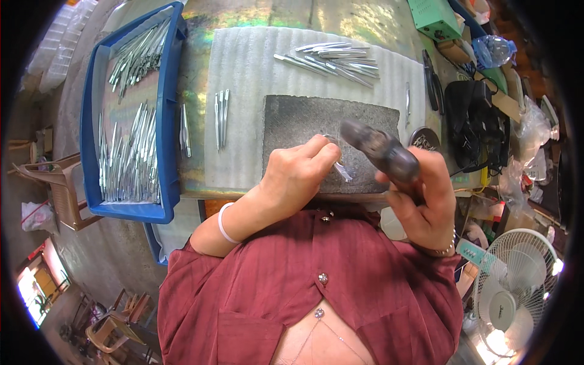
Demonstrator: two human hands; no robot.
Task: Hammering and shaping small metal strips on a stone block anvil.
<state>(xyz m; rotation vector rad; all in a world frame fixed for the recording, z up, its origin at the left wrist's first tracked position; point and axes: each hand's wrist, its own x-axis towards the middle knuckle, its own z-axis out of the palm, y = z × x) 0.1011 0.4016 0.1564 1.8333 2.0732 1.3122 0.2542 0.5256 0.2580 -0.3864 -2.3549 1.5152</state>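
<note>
My left hand [301, 164] is closed in a pinch over a dark grey block [292, 115]. From under its fingers sticks out a small silver metal piece [345, 173]; most of it is hidden. My right hand [429, 204] grips a hammer, its dark, worn head [380, 149] raised above the block's right side. The hammer's handle is mostly covered by the hand. Beyond the block lies a loose pile of slim silver metal tools [337, 61] on a white foam sheet [243, 61]. Several more slim tools [221, 118] lie to the left of the block.
At left, a blue tray [169, 121] holds two heaps of slim metal tools. A round dish of small parts [424, 139] sits by my right hand. Further right are black-handled pliers [433, 82], a black bag-like object [468, 109], a green box [435, 21] and a fan [517, 286].
</note>
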